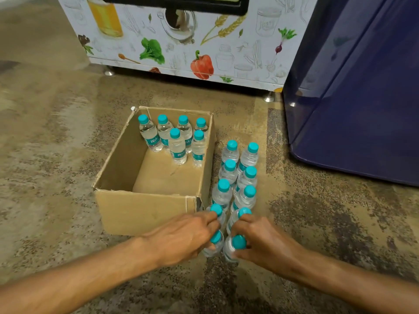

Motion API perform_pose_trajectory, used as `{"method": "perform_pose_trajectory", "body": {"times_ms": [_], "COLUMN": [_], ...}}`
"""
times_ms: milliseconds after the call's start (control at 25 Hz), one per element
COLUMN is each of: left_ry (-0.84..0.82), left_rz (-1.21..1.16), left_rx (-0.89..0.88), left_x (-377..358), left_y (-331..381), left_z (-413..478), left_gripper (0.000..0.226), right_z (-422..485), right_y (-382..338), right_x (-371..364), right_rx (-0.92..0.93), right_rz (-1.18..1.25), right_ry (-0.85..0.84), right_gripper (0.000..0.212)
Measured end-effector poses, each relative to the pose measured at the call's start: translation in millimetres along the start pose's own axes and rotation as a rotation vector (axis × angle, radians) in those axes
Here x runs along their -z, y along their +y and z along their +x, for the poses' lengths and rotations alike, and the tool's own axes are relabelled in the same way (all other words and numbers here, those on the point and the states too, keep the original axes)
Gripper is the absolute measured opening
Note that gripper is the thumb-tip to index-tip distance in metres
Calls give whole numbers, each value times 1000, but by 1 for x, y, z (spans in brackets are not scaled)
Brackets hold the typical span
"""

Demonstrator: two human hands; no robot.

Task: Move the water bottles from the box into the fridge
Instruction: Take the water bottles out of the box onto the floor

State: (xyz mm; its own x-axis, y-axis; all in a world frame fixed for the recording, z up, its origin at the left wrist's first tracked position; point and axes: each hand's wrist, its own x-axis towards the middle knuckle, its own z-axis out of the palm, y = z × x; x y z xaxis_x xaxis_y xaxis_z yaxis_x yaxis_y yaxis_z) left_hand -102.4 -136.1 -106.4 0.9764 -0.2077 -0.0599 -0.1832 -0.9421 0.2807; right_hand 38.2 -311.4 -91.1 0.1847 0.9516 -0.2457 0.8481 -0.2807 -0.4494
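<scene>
Speckled stone floor [56, 132]. Left hand [188, 236] and right hand [260, 242] are curled round the nearest water bottles [238, 242] of a double row, 3 o'clock of the cardboard box [145, 211]; six boxed bottles [178, 148] are stood inside. Fridge [353, 98] at 2 o'clock.

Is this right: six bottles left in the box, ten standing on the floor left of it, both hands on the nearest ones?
No: the head view shows the ten floor bottles right of the box, not left. The rest holds.
</scene>
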Motion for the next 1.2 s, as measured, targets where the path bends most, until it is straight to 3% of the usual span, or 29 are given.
{"method": "perform_pose_trajectory", "body": {"times_ms": [120,200,280,440,600,840,960,1080,1200], "left_ry": [-16,164,360,211,114,290,345,450,525], "left_rz": [-152,-211,-104,5,38,-29,-7,105,159], "left_rx": [64,178,369,688,648,602,557,451,339], "left_x": [36,71,92,85,58,48,63,115,181], "left_y": [-22,-65,-125,-210,-222,-219,-203,-170,-117], "left_z": [-2,-1,8,58,82,68,58,49,43], "left_gripper": [42,34,30,51,45,36,29,30,36], "right_z": [8,34,81,197,252,257,239,198,136], "right_y": [-13,-25,-36,-30,-12,6,-1,-20,-43], "right_x": [31,63,92,112,97,83,91,123,181], "right_rx": [-20,-12,24,-27,-189,-123,-54,2,0], "right_rz": [-95,-182,-241,-415,-563,-554,-367,-139,-149], "right_ry": [-136,-82,75,278,162,161,213,371,494], "right_gripper": [47,42,35,33,32,22,25,26,30]}}
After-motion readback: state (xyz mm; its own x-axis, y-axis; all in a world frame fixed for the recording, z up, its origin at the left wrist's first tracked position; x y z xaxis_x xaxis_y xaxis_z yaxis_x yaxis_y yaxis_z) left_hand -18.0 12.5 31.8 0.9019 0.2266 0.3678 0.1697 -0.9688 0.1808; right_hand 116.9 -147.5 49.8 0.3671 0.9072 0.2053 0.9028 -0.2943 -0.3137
